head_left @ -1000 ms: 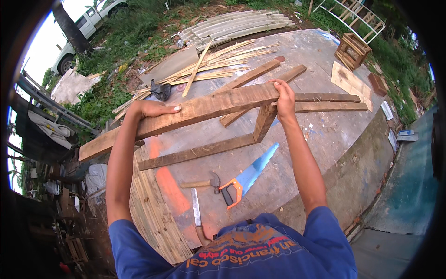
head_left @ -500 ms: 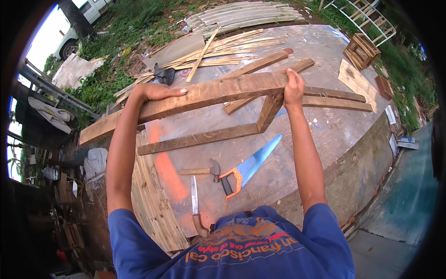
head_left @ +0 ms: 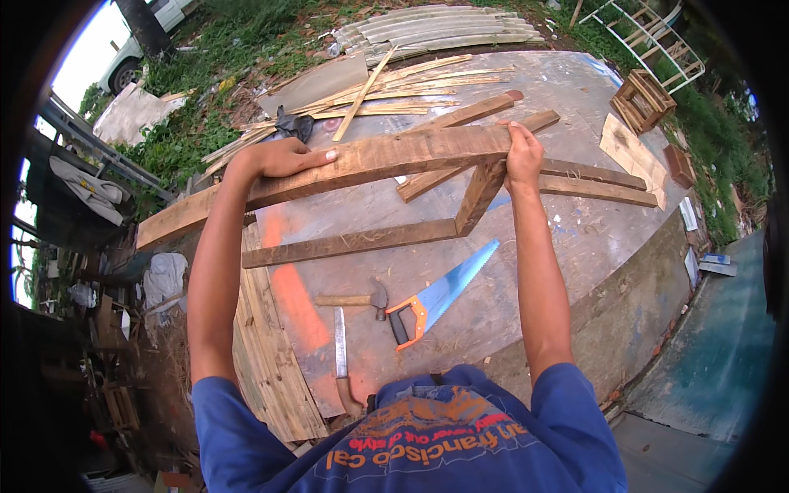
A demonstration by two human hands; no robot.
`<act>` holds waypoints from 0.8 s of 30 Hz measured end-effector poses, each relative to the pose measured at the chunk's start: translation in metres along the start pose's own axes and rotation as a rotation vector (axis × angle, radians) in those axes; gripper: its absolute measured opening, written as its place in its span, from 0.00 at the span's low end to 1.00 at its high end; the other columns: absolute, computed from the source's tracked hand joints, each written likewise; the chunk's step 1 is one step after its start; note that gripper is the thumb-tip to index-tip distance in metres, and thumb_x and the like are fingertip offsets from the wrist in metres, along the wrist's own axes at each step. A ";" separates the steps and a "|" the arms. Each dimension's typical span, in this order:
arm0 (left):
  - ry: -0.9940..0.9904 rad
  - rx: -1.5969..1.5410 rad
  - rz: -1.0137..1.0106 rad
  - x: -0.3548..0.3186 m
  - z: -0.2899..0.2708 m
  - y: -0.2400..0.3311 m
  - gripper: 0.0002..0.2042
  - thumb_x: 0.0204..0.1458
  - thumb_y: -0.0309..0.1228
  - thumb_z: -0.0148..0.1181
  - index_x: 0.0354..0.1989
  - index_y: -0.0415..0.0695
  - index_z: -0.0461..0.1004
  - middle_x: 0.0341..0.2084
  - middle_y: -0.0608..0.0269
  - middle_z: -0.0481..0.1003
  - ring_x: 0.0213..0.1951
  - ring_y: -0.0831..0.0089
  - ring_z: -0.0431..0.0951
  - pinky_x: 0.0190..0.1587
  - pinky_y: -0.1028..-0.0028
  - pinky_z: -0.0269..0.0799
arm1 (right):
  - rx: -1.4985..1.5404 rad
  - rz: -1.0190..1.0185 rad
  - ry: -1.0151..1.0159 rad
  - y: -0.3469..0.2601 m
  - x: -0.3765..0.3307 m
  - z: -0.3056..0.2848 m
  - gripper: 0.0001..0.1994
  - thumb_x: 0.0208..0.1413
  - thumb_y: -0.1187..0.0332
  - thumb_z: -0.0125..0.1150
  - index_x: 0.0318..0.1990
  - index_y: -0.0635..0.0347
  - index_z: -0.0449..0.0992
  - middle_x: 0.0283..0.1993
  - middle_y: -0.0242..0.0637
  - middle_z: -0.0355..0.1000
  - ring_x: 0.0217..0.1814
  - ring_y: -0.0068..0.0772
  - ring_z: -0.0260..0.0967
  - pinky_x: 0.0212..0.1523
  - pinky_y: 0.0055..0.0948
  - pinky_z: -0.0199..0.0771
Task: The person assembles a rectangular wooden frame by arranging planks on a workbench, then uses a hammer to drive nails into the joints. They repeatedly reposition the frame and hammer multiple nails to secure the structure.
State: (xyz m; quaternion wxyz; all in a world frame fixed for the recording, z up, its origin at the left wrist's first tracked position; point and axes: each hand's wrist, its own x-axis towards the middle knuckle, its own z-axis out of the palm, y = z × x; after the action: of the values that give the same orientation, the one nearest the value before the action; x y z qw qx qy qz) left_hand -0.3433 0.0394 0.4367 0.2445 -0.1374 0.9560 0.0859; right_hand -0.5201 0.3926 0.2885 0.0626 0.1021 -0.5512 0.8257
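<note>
A long brown wooden beam (head_left: 386,156) runs across in front of me, its left end lower and nearer. My left hand (head_left: 288,158) grips it left of the middle, thumb along the top face, other fingers hidden behind. At the beam's right end my right hand (head_left: 523,154) is closed round it. Below that end a short upright wooden piece (head_left: 478,197) meets a thinner wooden bar (head_left: 353,244) lying lower. Nearer to me lie a claw hammer (head_left: 353,300), a handsaw (head_left: 448,287) with an orange and black handle, and a knife (head_left: 342,353) with a wooden handle.
Further beams (head_left: 596,182) lie beyond on the large flat work surface (head_left: 394,329). Thin wooden strips (head_left: 394,86) are piled at the far side. A wooden crate (head_left: 641,100) stands far right. Pale planks (head_left: 267,370) lie at the near left.
The view has shifted very slightly. Both hands keep their hold on the beam, and its left end sits a touch further left in the picture.
</note>
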 end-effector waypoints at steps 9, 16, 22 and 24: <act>0.252 -0.142 0.242 -0.001 0.039 -0.006 0.39 0.54 0.68 0.50 0.51 0.39 0.80 0.39 0.43 0.81 0.43 0.54 0.81 0.47 0.59 0.73 | -0.057 -0.053 -0.010 0.004 0.003 -0.005 0.14 0.65 0.66 0.53 0.40 0.68 0.82 0.38 0.32 0.78 0.41 0.23 0.70 0.46 0.23 0.67; 0.359 -0.349 0.226 0.041 0.101 -0.014 0.38 0.64 0.62 0.41 0.29 0.32 0.77 0.21 0.47 0.75 0.27 0.63 0.74 0.36 0.60 0.69 | -0.221 -0.176 -0.044 -0.002 -0.009 -0.005 0.16 0.67 0.64 0.51 0.42 0.67 0.81 0.41 0.34 0.77 0.46 0.25 0.70 0.52 0.26 0.66; 0.464 -0.582 0.351 0.088 0.176 -0.006 0.37 0.65 0.58 0.41 0.24 0.29 0.73 0.18 0.38 0.72 0.23 0.56 0.71 0.34 0.56 0.67 | -0.332 -0.247 -0.082 -0.010 -0.010 -0.003 0.17 0.68 0.60 0.50 0.43 0.66 0.80 0.43 0.35 0.77 0.48 0.26 0.69 0.54 0.27 0.65; 0.432 -0.611 0.333 0.094 0.190 -0.001 0.36 0.66 0.57 0.41 0.26 0.30 0.74 0.19 0.38 0.73 0.24 0.53 0.71 0.35 0.57 0.68 | -0.361 -0.252 -0.097 -0.010 -0.010 -0.003 0.18 0.69 0.59 0.50 0.44 0.66 0.80 0.43 0.35 0.76 0.48 0.26 0.69 0.54 0.27 0.65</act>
State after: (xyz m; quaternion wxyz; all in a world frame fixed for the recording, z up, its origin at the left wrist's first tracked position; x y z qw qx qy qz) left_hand -0.3377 0.0613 0.2263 -0.0311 -0.0618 0.9250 0.3736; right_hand -0.5085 0.3994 0.2944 0.1562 0.1968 -0.6753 0.6934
